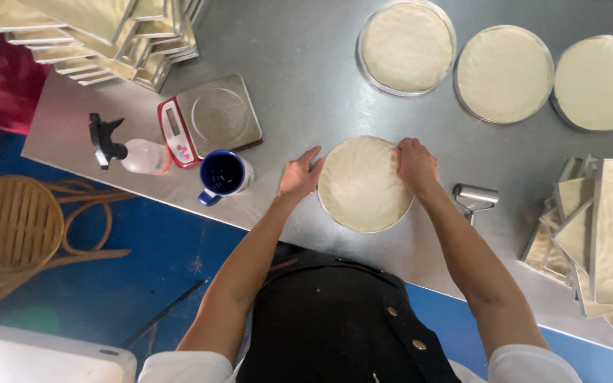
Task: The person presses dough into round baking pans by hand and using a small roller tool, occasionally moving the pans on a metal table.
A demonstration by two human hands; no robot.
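Centre of frame: round tin lined with pale dough (365, 186) on the steel table (306, 92). Left hand (301, 174) spread wide, fingers open, against the tin's left rim; right hand (416, 163) curled, fingertips pressing dough at the upper right edge. Just right of it, a small metal roller (474, 198), lying apart. Left of centre, a blue mug (223, 174), a spray bottle (130, 152) and a kitchen scale (211, 118) clustered near. Along the top right, three filled round tins (505, 74) in a row. Stacks of rectangular dough-lined trays upper left (101, 32) and far right (604, 234). Wicker stool (13, 221) at lower left, off the table.
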